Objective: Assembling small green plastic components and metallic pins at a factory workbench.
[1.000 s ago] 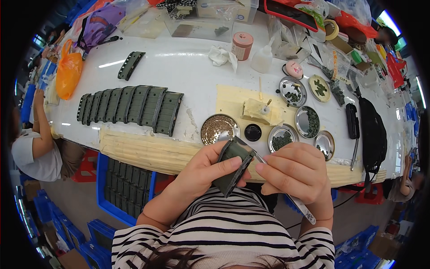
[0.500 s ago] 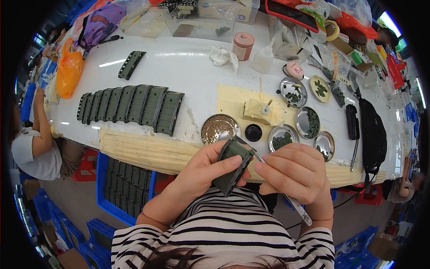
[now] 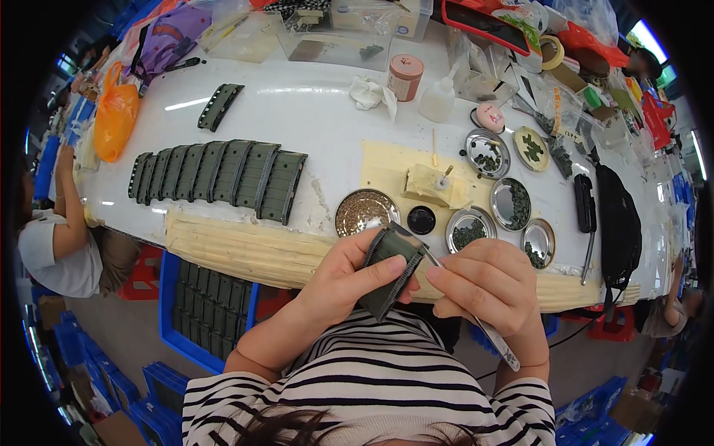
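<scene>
A curved dark green panel (image 3: 398, 253) with ribbed edges is gripped between the thumb and fingers of my left hand (image 3: 349, 275), just off the table's front edge. My right hand (image 3: 487, 286) is closed around metal tweezers (image 3: 492, 336), whose tips meet the panel's upper right corner. Whether the tips pinch anything there is too small to tell. Beyond my hands stand a dish of brown bits (image 3: 366, 212), a small black pot (image 3: 421, 220) and a metal dish of green pieces (image 3: 470, 229).
Similar green panels (image 3: 216, 175) lie in a row at left, with a lone panel (image 3: 220, 107) behind. A blue crate (image 3: 169, 312) below holds more. More dishes (image 3: 511, 203), a white squeeze bottle (image 3: 437, 100) and a black pouch (image 3: 621, 223) occupy the right. A person (image 3: 56, 245) sits at far left.
Very little differs. The panel and my left hand have shifted slightly to the right and turned a touch; the tweezers stay at the panel's upper right corner.
</scene>
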`<state>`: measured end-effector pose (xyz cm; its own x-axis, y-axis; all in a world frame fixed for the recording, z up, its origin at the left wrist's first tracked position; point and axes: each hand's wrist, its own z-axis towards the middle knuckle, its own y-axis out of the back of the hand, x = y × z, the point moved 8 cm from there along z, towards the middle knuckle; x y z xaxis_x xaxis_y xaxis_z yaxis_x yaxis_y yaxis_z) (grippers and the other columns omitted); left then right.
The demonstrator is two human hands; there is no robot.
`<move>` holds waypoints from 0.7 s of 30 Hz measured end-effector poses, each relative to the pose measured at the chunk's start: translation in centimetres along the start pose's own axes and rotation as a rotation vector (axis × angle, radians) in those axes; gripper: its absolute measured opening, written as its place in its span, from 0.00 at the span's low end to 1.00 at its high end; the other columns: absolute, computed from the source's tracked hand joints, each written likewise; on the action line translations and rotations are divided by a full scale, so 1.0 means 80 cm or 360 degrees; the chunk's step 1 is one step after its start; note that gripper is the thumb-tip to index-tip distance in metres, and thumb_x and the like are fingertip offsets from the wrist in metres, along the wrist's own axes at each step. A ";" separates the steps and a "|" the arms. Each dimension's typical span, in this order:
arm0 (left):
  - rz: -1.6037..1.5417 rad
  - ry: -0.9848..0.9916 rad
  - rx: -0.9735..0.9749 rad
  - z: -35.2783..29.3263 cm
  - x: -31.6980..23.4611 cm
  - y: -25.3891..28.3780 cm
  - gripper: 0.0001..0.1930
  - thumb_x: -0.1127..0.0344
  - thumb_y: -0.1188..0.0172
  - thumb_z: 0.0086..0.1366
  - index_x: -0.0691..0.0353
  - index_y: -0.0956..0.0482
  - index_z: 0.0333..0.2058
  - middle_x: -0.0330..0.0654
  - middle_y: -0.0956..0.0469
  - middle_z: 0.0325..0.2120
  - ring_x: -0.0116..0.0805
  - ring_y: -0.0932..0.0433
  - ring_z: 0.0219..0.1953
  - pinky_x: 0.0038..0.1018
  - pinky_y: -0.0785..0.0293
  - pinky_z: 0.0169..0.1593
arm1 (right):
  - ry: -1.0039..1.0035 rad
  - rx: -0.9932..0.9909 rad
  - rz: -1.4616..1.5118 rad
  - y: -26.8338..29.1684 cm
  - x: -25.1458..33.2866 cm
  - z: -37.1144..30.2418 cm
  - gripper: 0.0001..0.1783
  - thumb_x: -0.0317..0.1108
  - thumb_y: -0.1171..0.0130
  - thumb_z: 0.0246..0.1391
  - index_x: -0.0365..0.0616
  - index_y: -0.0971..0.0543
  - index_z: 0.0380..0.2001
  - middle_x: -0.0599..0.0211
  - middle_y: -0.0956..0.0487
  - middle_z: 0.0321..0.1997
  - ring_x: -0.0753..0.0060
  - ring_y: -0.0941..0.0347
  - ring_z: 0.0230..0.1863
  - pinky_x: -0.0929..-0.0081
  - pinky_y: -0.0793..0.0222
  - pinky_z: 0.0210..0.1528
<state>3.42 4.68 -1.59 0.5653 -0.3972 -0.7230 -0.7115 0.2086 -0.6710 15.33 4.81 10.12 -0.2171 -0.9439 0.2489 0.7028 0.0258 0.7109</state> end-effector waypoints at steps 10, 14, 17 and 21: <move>0.0200 -0.0111 -0.0224 -0.003 -0.002 0.016 0.13 0.66 0.46 0.67 0.67 0.29 0.46 0.48 0.20 0.33 0.33 0.20 0.34 0.29 0.21 0.41 | -0.0586 -0.0326 0.0156 0.046 -0.041 -0.048 0.13 0.37 0.36 0.49 0.38 0.18 0.33 0.64 0.22 0.27 0.67 0.26 0.27 0.74 0.33 0.31; 0.0282 -0.0134 -0.0279 -0.004 -0.002 0.013 0.13 0.67 0.47 0.67 0.66 0.30 0.48 0.48 0.21 0.34 0.33 0.20 0.36 0.29 0.22 0.42 | -0.1223 -0.0369 0.0109 0.073 -0.090 -0.114 0.08 0.29 0.41 0.55 0.35 0.19 0.34 0.62 0.22 0.25 0.72 0.27 0.27 0.77 0.34 0.31; 0.0238 -0.0117 -0.0294 -0.002 0.001 0.009 0.12 0.67 0.47 0.67 0.66 0.30 0.47 0.48 0.21 0.35 0.33 0.20 0.35 0.29 0.22 0.42 | -0.1520 -0.0320 0.0022 0.087 -0.107 -0.154 0.08 0.29 0.42 0.56 0.33 0.20 0.34 0.62 0.22 0.25 0.76 0.28 0.28 0.78 0.35 0.31; 0.0250 -0.0109 -0.0287 0.000 0.005 0.004 0.12 0.67 0.47 0.68 0.66 0.30 0.47 0.48 0.21 0.36 0.33 0.20 0.35 0.29 0.22 0.41 | -0.1634 -0.0236 -0.0119 0.093 -0.110 -0.171 0.10 0.30 0.43 0.57 0.32 0.21 0.33 0.63 0.23 0.24 0.78 0.31 0.25 0.80 0.36 0.29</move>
<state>3.38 4.59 -2.10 0.4644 -0.3099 -0.8296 -0.8524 0.0978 -0.5137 31.74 8.79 4.23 -0.6868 -0.2051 0.6973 0.7251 -0.1273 0.6768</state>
